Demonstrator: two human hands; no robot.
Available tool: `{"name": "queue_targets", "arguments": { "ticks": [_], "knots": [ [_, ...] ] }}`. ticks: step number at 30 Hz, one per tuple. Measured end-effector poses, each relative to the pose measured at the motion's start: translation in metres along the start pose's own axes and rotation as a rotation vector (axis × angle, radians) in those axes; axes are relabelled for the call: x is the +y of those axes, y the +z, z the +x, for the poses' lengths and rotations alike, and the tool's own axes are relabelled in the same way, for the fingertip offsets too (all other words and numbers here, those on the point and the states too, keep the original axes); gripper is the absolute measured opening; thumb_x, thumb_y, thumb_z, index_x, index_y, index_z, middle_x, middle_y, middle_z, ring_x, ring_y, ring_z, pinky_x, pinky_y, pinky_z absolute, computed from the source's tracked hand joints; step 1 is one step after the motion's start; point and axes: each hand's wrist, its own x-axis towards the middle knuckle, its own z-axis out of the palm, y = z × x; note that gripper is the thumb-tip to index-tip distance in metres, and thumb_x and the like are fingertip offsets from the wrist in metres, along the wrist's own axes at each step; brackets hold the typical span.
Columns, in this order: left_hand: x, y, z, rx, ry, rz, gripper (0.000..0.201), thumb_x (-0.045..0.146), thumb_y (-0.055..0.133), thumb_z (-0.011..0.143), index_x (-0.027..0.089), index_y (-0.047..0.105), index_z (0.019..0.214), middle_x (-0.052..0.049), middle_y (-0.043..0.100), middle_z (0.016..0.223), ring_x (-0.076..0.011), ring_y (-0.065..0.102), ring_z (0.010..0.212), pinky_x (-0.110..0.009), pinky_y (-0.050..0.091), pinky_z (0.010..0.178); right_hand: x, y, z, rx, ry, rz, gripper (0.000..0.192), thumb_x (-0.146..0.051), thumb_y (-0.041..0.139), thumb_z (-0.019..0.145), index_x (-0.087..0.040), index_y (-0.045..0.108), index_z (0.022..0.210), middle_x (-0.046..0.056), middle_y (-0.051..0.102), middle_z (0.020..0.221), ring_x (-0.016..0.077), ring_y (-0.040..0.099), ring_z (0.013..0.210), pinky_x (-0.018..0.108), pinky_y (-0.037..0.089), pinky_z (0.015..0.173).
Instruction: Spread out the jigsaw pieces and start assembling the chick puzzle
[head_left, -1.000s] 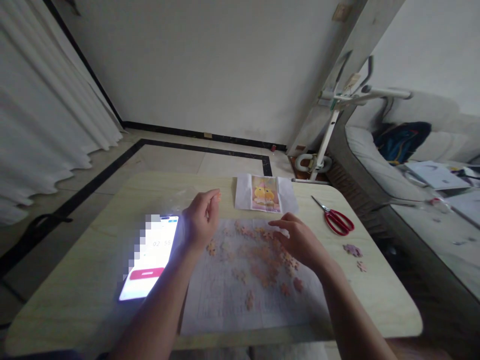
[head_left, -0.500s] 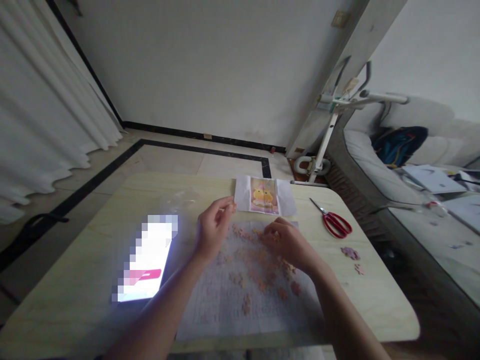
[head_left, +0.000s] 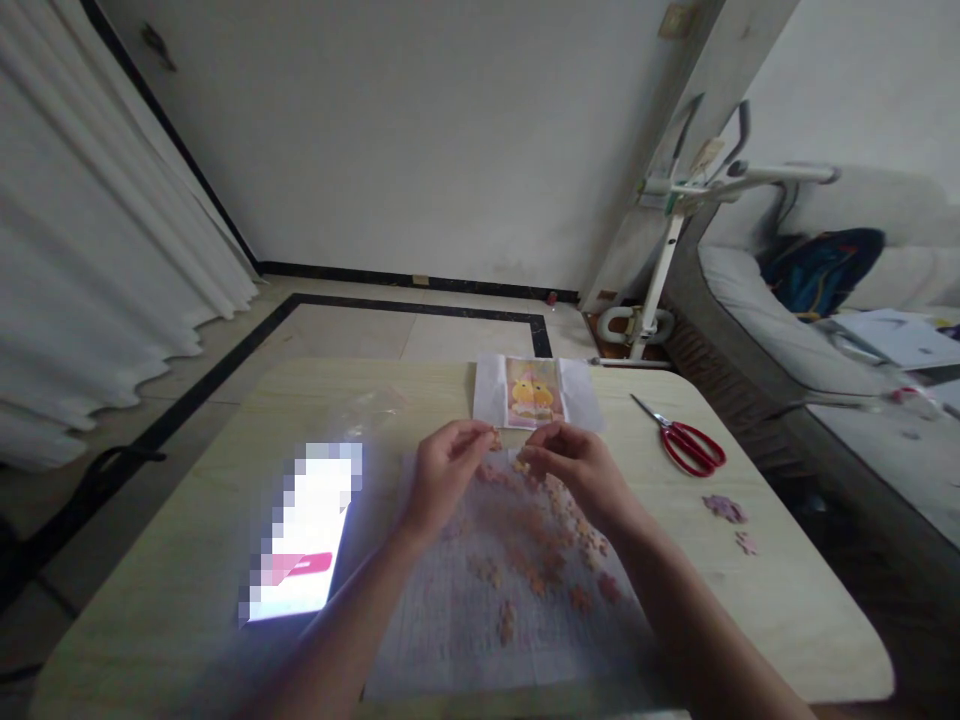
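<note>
My left hand is closed in a pinch on a small orange-brown jigsaw puzzle piece above the far part of a printed paper sheet. Facing it, my right hand has its thumb and fingers pinched together, and a pale yellow puzzle piece shows at the fingertips. Loose puzzle pieces, pink, orange and yellowish, lie scattered over the sheet under and between my hands. Just beyond the hands sits a creased white paper with a picture of yellow cartoon figures.
Red-handled scissors lie on the table's right side, with a purplish clump of pieces and a pink piece nearer me. Left are a lit tablet-like screen and a clear plastic bag. A grey sofa stands right.
My right hand has lifted from the scattered pieces and come up beside my left, a yellow piece now at its fingertips. My left hand still holds its piece. The view has shifted slightly.
</note>
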Motion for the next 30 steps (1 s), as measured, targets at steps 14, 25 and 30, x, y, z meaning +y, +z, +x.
{"name": "queue_targets", "arguments": {
  "ticks": [14,25,30],
  "knots": [
    [-0.009,0.008,-0.003,-0.057,-0.034,-0.060,0.017,0.029,0.067,0.078,0.013,0.068,0.086,-0.006,0.073,0.079,-0.0160,0.069,0.063,-0.026,0.057,0.059,0.017,0.013,-0.001,0.101,0.116,0.291,0.022,-0.035,0.077,0.071,-0.019,0.063,0.072,-0.003,0.063,0.058,0.0103,0.055,0.050,0.023,0.040,0.051],
    [-0.012,0.009,-0.004,-0.094,-0.049,-0.078,0.021,0.032,0.067,0.079,0.012,0.067,0.087,-0.009,0.074,0.083,-0.0175,0.070,0.070,-0.028,0.058,0.066,0.017,0.018,-0.003,0.145,0.058,0.214,0.025,-0.039,0.074,0.073,-0.019,0.061,0.072,-0.002,0.063,0.059,0.0112,0.056,0.051,0.023,0.040,0.050],
    [-0.012,0.009,-0.004,-0.096,-0.045,-0.085,0.019,0.030,0.067,0.079,0.013,0.067,0.085,-0.008,0.074,0.083,-0.0170,0.070,0.069,-0.028,0.058,0.067,0.015,0.019,-0.004,0.182,0.064,0.161,0.025,-0.039,0.073,0.072,-0.019,0.060,0.071,-0.001,0.062,0.058,0.0116,0.055,0.051,0.023,0.041,0.050]
  ]
}}
